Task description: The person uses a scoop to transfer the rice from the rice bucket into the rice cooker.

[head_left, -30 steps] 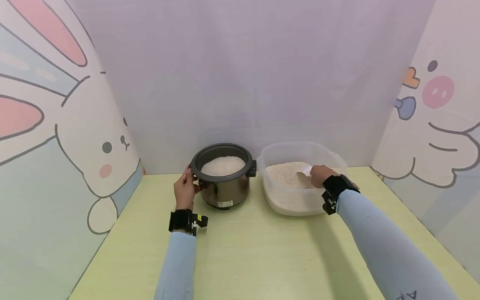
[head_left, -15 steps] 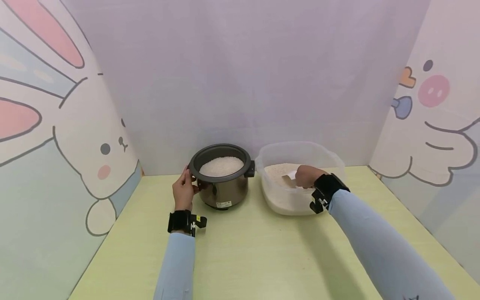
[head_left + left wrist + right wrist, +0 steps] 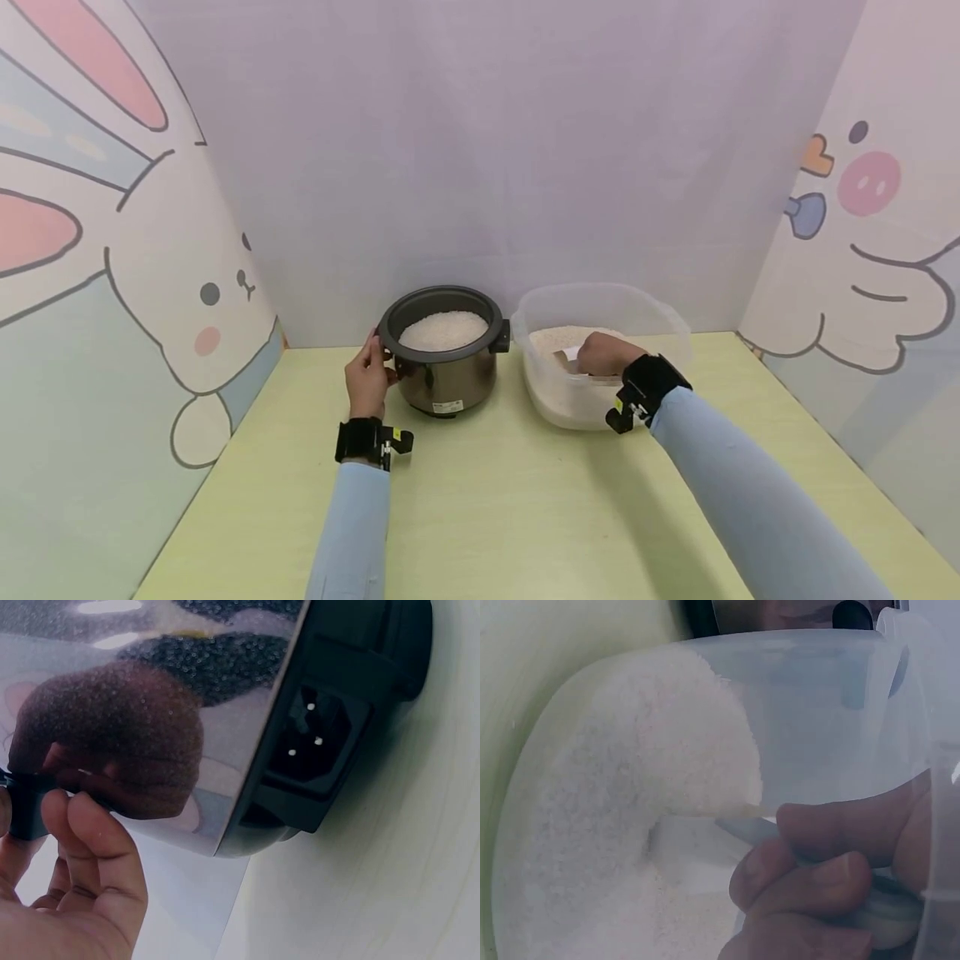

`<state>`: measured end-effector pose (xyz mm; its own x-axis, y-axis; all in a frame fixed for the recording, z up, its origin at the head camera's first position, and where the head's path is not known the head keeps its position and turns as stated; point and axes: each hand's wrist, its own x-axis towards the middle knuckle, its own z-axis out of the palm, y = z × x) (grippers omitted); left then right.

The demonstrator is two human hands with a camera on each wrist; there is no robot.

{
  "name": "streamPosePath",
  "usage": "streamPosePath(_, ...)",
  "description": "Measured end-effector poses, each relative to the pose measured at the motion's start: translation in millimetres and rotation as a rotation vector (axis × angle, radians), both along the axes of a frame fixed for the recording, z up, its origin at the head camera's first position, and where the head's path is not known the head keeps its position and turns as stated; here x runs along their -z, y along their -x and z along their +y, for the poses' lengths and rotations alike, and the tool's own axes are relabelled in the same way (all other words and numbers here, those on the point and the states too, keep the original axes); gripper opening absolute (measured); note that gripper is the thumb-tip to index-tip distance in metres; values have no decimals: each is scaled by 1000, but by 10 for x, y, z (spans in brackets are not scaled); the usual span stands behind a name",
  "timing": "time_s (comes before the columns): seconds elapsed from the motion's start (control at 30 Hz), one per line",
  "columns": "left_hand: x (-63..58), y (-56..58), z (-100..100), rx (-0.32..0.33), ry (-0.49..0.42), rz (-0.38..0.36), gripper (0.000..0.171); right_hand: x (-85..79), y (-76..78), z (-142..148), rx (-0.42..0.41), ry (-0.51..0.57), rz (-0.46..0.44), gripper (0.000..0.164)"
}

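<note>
A brown rice cooker (image 3: 450, 382) with a dark rim stands by the back wall, white rice (image 3: 444, 332) heaped in its pot. At its left side my left hand (image 3: 366, 382) grips the black side handle (image 3: 27, 814), fingers curled beneath it in the left wrist view. To the right is a translucent plastic bin (image 3: 641, 302) holding more rice (image 3: 550, 340). My right hand (image 3: 602, 354), down inside the bin, holds a white scoop (image 3: 567, 356) by its handle. In the right wrist view, seen through the bin's wall, the scoop's head (image 3: 697, 847) is partly sunk in the rice.
The cooker's right handle (image 3: 502, 337) comes close to the bin's left rim. A power inlet with metal pins (image 3: 315, 742) sits low on the cooker's side. A pale curtain (image 3: 480, 167) hangs behind the yellow-green table (image 3: 480, 517), between cartoon-printed side panels.
My right hand has moved left through the bin with the scoop, pushing into the rice toward the bin's left side. The left hand stays on the cooker handle.
</note>
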<state>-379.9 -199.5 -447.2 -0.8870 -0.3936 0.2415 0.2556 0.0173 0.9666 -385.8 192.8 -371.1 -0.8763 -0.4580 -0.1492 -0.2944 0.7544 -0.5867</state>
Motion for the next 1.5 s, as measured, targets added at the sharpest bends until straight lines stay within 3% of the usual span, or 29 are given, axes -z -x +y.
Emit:
streamPosePath(0.13, -7, 5, -7, 2, 5, -5, 47, 11, -39, -20, 95, 95, -63, 48)
streamPosePath(0.37, -10, 8, -18, 9, -7, -17, 47, -11, -11, -5, 104, 190, -121, 25)
streamPosePath(0.63, 0, 16, -9, -3, 7, -3, 49, 15, 42, 74, 136, 328, -230, 38)
streamPosePath(0.73, -1, 13, -4, -1, 5, 0, 49, 37, 74, 118, 123, 376, -257, 36)
streamPosePath(1.2, 2, 12, -1, -3, -3, -7, 49, 6, 51, 175, 148, 485, -334, 44)
streamPosePath(1.5, 0, 16, 6, -11, -1, -21, 49, 28, 70, 250, 146, 643, -416, 37)
